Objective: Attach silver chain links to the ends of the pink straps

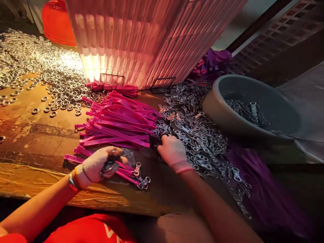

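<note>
My left hand [97, 165], in a pale knit glove, is closed around a shiny grey metal object [109, 168] whose kind I cannot make out. Under and beside it lie a few pink straps [128, 172] with metal swivel clasps [144, 182] at their right ends. My right hand [173, 150] is at the left edge of a heap of metal swivel clasps [199, 138], its fingers curled at something dark. What they hold, if anything, is hidden. A stack of pink straps [118, 118] lies just beyond both hands.
Many loose metal rings [65, 89] cover the back left of the wooden table [43, 141]. A pale corrugated panel [141, 44] stands behind the straps. A grey bowl [215, 101] with metal pieces sits at right, near purple cloth [268, 189]. An orange-red object [58, 23] stands at back left.
</note>
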Demonstrator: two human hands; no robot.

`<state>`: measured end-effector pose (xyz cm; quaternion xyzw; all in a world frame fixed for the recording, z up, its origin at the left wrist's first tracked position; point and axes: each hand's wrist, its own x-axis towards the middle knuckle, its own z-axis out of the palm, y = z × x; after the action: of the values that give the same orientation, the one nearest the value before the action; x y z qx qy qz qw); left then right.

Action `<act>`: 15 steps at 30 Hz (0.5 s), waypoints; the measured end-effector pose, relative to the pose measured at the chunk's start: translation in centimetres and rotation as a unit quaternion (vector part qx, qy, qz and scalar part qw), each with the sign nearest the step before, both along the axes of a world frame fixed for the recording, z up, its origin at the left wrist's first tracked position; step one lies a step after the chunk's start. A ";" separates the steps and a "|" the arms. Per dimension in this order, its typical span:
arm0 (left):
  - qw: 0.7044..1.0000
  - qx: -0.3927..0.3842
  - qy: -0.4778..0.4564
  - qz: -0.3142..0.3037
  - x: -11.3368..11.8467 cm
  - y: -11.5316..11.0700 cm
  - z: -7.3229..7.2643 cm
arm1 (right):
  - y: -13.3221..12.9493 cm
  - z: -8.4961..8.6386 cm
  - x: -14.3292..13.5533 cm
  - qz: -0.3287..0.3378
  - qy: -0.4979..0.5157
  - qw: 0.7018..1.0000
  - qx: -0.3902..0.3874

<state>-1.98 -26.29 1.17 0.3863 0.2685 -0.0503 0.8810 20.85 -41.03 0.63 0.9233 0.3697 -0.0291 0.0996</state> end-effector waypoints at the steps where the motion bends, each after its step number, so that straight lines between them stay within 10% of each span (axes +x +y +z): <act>1: 0.999 -0.040 -0.006 -0.018 0.6 -0.5 -0.2 | 0.5 -0.7 0.5 0.007 -0.003 1.000 0.002; 10: 0.998 0.012 -0.047 -0.047 0.5 -1.8 -0.7 | -1.7 -1.0 1.7 -0.034 0.023 0.990 0.133; 15: 0.993 -0.080 -0.034 -0.083 0.1 -1.7 -0.8 | -3.8 1.8 -4.3 0.065 0.329 0.878 0.341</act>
<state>-1.90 -28.03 0.34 0.3371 0.2009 -0.1313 0.9104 16.54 -44.79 2.46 0.8113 0.4275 -0.1971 -0.3468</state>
